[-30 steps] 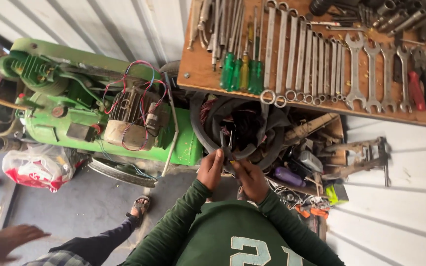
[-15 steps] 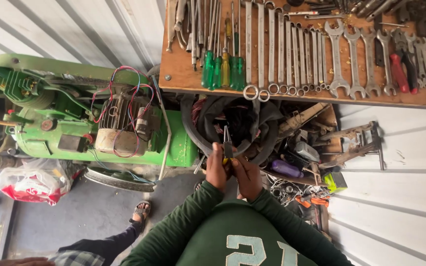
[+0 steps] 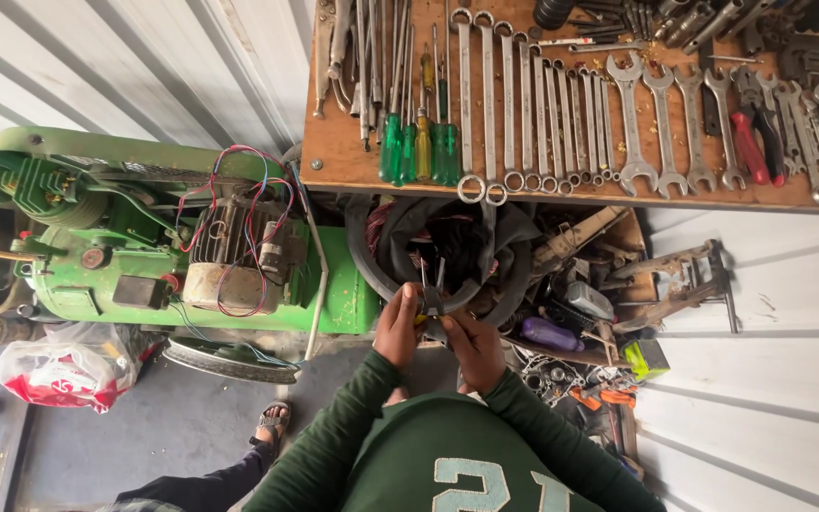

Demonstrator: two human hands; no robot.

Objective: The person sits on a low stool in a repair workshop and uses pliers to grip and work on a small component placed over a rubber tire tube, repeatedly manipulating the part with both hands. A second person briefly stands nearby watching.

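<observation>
Left hand: raised in front of the chest, grip clamped on the pliers, fingers wrapped round the lower part.
Right hand: just beside the left, touching it, grip also clamped on the pliers from below.
Pliers: small, metal, two thin prongs pointing up and slightly apart; held between both hands, in front of the tyre.
Tyre: black rubber loops, hanging under the board, just behind the hands.
Board: wooden, on the corrugated wall; carries hanging tools.
Spanners: long row across the board, ring and open ends down.
Screwdrivers: green and yellow handles, left of the spanners.
Red pliers: further right on the board.
Machine: green, left of the hands, with a motor and red and blue wires on top.
Bag: white and red plastic, on the floor below the machine.
Clutter: metal parts, a purple bottle, a yellow-green box, piled right of the hands.
Sleeves: dark green, on both arms.
Foot: in a sandal, on the floor lower left; cannot tell whose.
</observation>
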